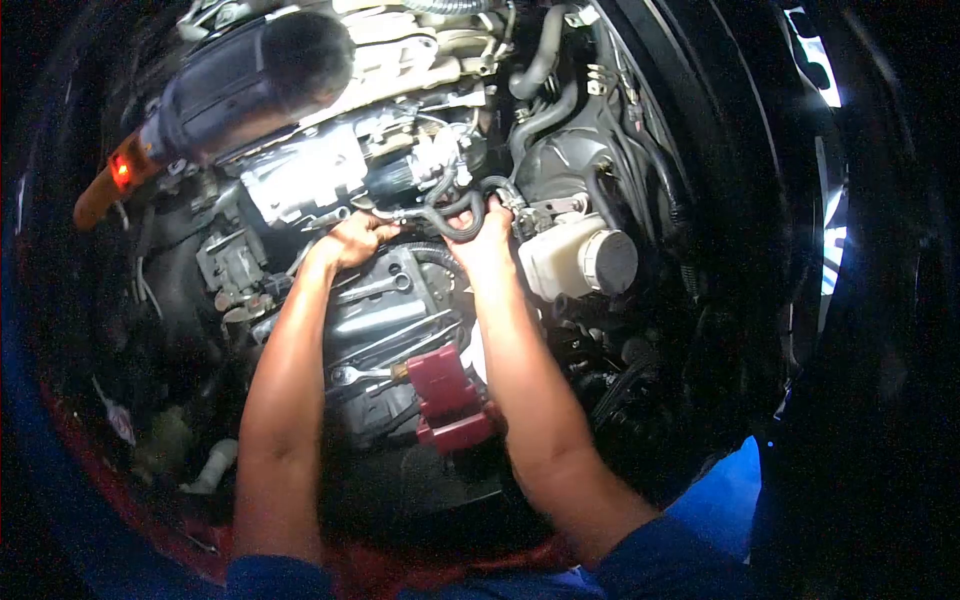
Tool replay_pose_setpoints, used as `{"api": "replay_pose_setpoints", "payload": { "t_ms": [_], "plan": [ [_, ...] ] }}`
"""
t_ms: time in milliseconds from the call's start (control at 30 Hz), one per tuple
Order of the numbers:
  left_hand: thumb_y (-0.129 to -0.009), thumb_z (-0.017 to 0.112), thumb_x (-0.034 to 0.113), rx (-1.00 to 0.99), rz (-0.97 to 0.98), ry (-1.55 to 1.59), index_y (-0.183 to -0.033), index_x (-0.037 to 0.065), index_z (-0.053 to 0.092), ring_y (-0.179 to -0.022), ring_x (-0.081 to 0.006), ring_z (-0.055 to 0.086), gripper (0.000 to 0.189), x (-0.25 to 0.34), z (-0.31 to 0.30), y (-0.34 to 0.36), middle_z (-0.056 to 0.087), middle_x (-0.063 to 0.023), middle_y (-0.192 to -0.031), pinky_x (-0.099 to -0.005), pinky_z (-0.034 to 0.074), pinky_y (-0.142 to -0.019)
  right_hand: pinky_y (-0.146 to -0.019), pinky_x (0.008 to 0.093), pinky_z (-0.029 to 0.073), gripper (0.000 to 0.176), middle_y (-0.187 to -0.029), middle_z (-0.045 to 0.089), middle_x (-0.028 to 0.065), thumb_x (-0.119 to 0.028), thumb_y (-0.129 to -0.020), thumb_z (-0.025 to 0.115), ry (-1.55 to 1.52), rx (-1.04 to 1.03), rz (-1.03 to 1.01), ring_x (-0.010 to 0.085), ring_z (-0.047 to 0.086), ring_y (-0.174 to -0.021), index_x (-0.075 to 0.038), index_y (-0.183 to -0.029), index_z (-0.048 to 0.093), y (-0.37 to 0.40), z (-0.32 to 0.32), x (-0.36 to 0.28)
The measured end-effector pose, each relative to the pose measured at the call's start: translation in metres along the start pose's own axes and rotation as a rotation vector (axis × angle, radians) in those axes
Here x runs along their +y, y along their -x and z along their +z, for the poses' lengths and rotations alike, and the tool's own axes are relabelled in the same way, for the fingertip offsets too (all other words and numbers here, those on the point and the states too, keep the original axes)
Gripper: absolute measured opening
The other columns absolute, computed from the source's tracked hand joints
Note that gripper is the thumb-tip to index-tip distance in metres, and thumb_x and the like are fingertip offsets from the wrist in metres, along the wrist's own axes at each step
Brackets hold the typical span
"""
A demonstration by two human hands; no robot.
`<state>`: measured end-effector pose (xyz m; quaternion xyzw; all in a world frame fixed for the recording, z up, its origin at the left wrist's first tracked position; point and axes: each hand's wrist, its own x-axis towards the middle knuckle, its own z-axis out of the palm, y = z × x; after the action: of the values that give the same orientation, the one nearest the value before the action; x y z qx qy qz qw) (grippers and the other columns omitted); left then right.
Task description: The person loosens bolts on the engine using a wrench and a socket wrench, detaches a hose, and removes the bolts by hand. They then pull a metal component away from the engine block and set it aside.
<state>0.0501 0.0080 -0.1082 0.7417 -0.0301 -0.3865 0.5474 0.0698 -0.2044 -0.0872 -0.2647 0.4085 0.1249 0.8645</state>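
Observation:
Both arms reach into an engine bay. My left hand (pixel 355 242) is closed with its fingers pressed together beside a metal bracket and a hose end; what it holds, if anything, is too small to make out. My right hand (pixel 484 238) is wrapped round a curved black hose (pixel 462 228) just left of the white reservoir. Its fingertips are partly hidden behind the hose. Below the hands, a wrench (pixel 375 288) lies on a metal cover. A ratchet (pixel 350 375) rests lower down, next to a dark red plastic piece (pixel 440 385).
A work lamp (pixel 250 85) with an orange end lies across the upper left. The white reservoir (pixel 552 262) with its round black cap (pixel 609 262) stands right of my right hand. Hoses (pixel 545 60) run along the upper right, and a red body edge crosses the bottom.

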Motion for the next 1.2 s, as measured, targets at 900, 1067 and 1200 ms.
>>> {"api": "replay_pose_setpoints", "payload": {
  "t_ms": [900,1067,1200],
  "plan": [
    [-0.085,0.042,-0.003,-0.059,0.404,0.06,-0.119,0.0,0.057,-0.107,-0.0176,0.055,0.037,0.024,0.025,-0.061,0.063,-0.0137,-0.115,-0.0319,0.041,-0.097,-0.067,0.0364,0.047,0.032,-0.105,0.061,0.0057,-0.038,-0.101,0.029,0.041,0.147,-0.129,0.02,0.06,-0.087,-0.019,-0.119,0.049,-0.012,0.001,0.006],
    [-0.085,0.04,-0.005,-0.089,0.311,0.205,-0.122,0.001,0.056,-0.108,-0.0159,0.052,0.041,0.017,0.029,-0.064,0.063,-0.0112,-0.116,-0.0313,0.04,-0.099,-0.061,0.0337,0.048,0.03,-0.097,0.062,0.0031,-0.035,-0.101,0.031,0.024,0.21,-0.097,0.018,0.06,-0.082,-0.02,-0.117,0.051,-0.015,-0.005,0.005],
    [-0.083,0.039,-0.006,-0.12,0.414,0.334,-0.119,-0.001,0.058,-0.106,-0.015,0.053,0.041,0.014,0.028,-0.063,0.063,-0.0115,-0.115,-0.031,0.04,-0.098,-0.061,0.0323,0.046,0.031,-0.095,0.063,0.0,-0.037,-0.101,0.031,0.056,0.129,-0.145,0.0151,0.06,-0.082,-0.019,-0.107,0.055,-0.01,-0.005,0.005]
  ]
}}
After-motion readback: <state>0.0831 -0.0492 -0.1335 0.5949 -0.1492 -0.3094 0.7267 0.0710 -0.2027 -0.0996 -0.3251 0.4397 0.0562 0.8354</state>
